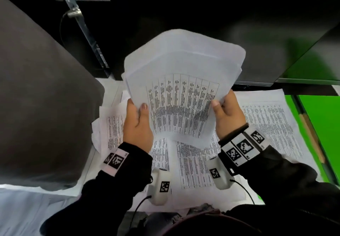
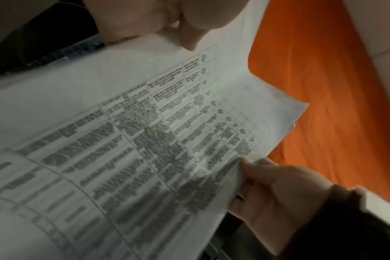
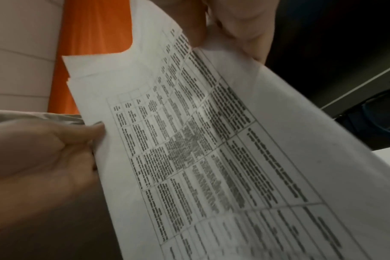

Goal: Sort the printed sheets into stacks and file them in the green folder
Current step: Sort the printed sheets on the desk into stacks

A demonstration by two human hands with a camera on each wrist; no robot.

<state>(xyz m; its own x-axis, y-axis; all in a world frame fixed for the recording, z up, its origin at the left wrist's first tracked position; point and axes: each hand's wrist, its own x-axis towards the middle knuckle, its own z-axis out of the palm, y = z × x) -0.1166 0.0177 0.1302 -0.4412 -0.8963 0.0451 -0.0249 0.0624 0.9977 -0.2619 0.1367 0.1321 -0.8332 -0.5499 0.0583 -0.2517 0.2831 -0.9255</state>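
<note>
We take the loose white printed sheets (image 1: 198, 164) lying spread on the surface as our landmark. They sit nearest us, overlapping at odd angles and not squared into stacks, so we judge the sorting to be in its early part.

Just above those sheets, our left hand (image 1: 138, 123) pinches the left edge of a raised bundle of white sheets printed with a dense black table (image 1: 182, 88), thumb on the printed face and the other fingers curled behind. Our right hand (image 1: 228, 114) pinches the opposite edge in the same way, thumb on top. The left wrist view shows the same bundle (image 2: 145, 132) with the paper crinkled near the right thumb; the right wrist view shows several offset sheet corners at its far end (image 3: 189, 140), so it is more than one page. The bundle curls upward and its blank top droops away from us.

To the right of the loose sheets lies the flat bright green folder (image 1: 322, 129), nothing visibly filed in it. We judge that squaring this bundle, stacking the remainder and filing all remain to be done.
</note>
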